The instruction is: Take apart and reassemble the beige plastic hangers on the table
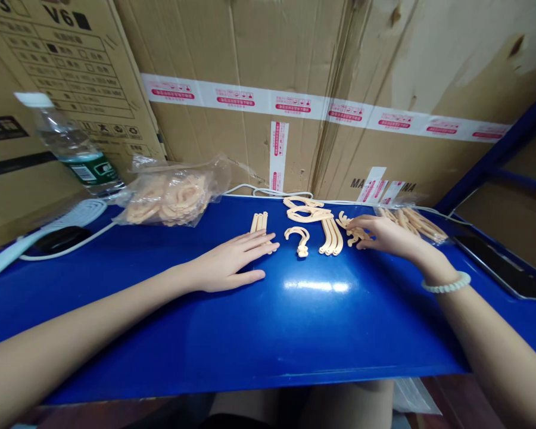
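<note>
My left hand (232, 262) lies flat on the blue table (268, 333), fingers stretched out, their tips touching a small bundle of straight peach plastic sticks (259, 222). My right hand (382, 234) rests palm down with fingers curled over a cluster of small peach hook-shaped pieces (351, 229). Between the hands lies a single hook piece (297, 237) shaped like a question mark, beside a stack of long curved strips (332, 237). Behind them sits a pile of looped peach parts (306, 210).
A clear bag of peach parts (172, 195) lies at the back left, next to a water bottle (74, 149) and a white cable (62, 223). Another bag of strips (415, 222) lies at the right. Cardboard boxes (295, 89) wall the back. A dark tablet (500, 265) lies far right.
</note>
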Demonstrator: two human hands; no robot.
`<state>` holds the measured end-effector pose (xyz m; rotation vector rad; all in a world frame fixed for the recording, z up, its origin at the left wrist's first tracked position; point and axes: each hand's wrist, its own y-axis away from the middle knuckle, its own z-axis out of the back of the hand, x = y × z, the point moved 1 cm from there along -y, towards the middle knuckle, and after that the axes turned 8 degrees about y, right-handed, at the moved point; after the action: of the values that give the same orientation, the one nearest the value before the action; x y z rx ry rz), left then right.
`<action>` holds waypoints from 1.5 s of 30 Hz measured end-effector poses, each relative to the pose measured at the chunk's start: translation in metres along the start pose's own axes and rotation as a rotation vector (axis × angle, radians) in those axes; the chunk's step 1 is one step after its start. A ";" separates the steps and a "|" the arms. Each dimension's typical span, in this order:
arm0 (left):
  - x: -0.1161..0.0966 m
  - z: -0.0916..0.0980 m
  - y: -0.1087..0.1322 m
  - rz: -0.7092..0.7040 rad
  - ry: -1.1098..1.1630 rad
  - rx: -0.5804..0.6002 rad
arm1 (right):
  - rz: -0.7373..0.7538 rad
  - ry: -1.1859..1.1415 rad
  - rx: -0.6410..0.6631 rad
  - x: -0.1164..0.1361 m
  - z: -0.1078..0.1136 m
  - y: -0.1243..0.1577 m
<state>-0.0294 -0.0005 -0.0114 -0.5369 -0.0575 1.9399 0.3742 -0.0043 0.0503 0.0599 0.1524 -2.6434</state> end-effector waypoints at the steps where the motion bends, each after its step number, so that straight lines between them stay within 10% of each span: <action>1: 0.000 0.000 0.000 -0.003 0.000 -0.004 | 0.001 0.009 -0.009 -0.002 -0.001 0.000; 13: 0.002 -0.003 0.001 0.008 -0.015 0.006 | -0.036 0.067 -0.080 -0.034 -0.012 -0.001; 24: -0.008 0.002 -0.001 -0.060 -0.038 -0.060 | -0.022 0.051 -0.246 0.019 -0.003 -0.022; 36: -0.010 0.001 -0.003 -0.138 -0.100 -0.084 | -0.092 0.007 -0.088 0.021 -0.029 -0.097; 45: -0.004 0.000 -0.004 -0.168 -0.087 -0.107 | -0.189 -0.156 -0.356 0.024 -0.016 -0.097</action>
<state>-0.0247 -0.0018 -0.0088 -0.5017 -0.2557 1.8021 0.3073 0.0715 0.0422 -0.2909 0.5977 -2.7493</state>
